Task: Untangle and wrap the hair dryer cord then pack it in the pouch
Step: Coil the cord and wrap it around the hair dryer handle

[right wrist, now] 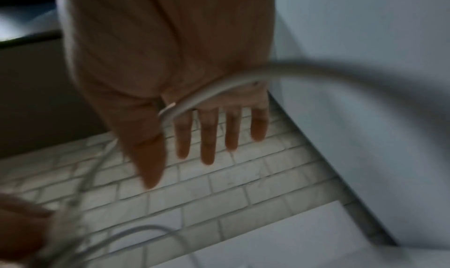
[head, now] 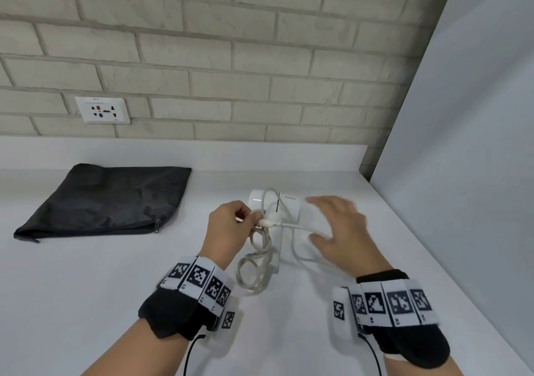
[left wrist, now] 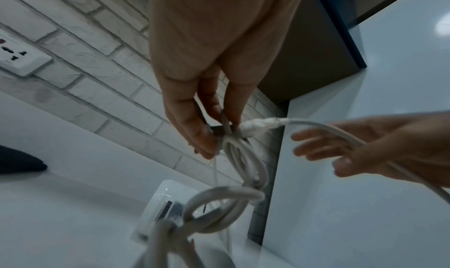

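Observation:
The white hair dryer (head: 289,206) lies on the white counter (head: 115,289), just beyond my hands. My left hand (head: 250,217) is raised over it and pinches several loops of the grey-white cord (head: 254,263) together with the plug end (left wrist: 258,128); the loops hang down toward the counter. In the left wrist view the left hand (left wrist: 220,135) has its thumb and fingertips closed on that bundle. From the plug a free length of cord (right wrist: 214,93) runs right across the palm of my right hand (head: 318,222), whose fingers (right wrist: 208,137) are straight and spread. The right hand is blurred.
A black zippered pouch (head: 107,199) lies flat at the left of the counter, zip toward me. A wall socket (head: 102,110) sits in the brick wall behind. A grey panel (head: 462,158) closes off the right side.

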A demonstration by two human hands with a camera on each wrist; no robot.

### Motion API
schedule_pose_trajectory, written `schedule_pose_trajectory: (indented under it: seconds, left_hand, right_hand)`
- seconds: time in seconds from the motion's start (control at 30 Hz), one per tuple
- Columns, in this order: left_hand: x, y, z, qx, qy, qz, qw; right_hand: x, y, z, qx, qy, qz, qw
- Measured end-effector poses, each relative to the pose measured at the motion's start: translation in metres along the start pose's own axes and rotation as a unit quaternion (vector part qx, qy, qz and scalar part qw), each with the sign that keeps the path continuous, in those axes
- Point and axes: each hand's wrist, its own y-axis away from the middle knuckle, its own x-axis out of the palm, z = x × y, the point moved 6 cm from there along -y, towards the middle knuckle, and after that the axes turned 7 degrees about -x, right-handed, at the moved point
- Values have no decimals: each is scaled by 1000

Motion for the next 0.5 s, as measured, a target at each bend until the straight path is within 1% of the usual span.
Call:
schedule_pose_trajectory:
  seconds: [0.03, 0.07, 0.1, 0.13, 0.17, 0.23, 0.27, 0.33, 0.4, 0.43, 0.5]
  left_hand:
    - [1, 2, -2, 4, -3, -1, 1000]
    - [3, 3, -4, 10, -5, -1, 1000]
    - [4, 4, -5, 15, -5, -1, 1000]
    - [5, 4, -5, 16, -2, 0, 1000]
    - [6, 4, -4, 12, 4, 1, 1000]
    - [6, 3, 1, -2, 26, 6, 1000]
    - [8, 2, 5, -16, 43, 18, 999]
    - [15, 2, 11, -64, 98, 65, 991]
    - [24, 3, 14, -118, 174, 116, 971]
    - [27, 5, 14, -137, 201, 130, 961]
    - [28, 3, 15, -151, 213, 131, 956]
  right_hand:
    - [11, -1, 12, -18, -52, 58, 997]
    - [24, 0, 22, -17, -119, 107, 987]
    - [34, 0, 31, -13, -187, 128, 974]
    - [42, 0, 33, -8, -229, 113, 967]
    - [44, -3, 34, -10, -252, 77, 965]
    - [44, -3, 28, -9, -270, 11, 963]
    - [44, -3, 26, -11, -282, -5, 959]
    - [42, -2, 27, -44, -296, -27, 954]
    - [41, -1, 27, -79, -298, -52, 950]
    - [41, 0, 26, -89, -302, -63, 947]
    - [43, 1, 23, -95, -317, -66, 941]
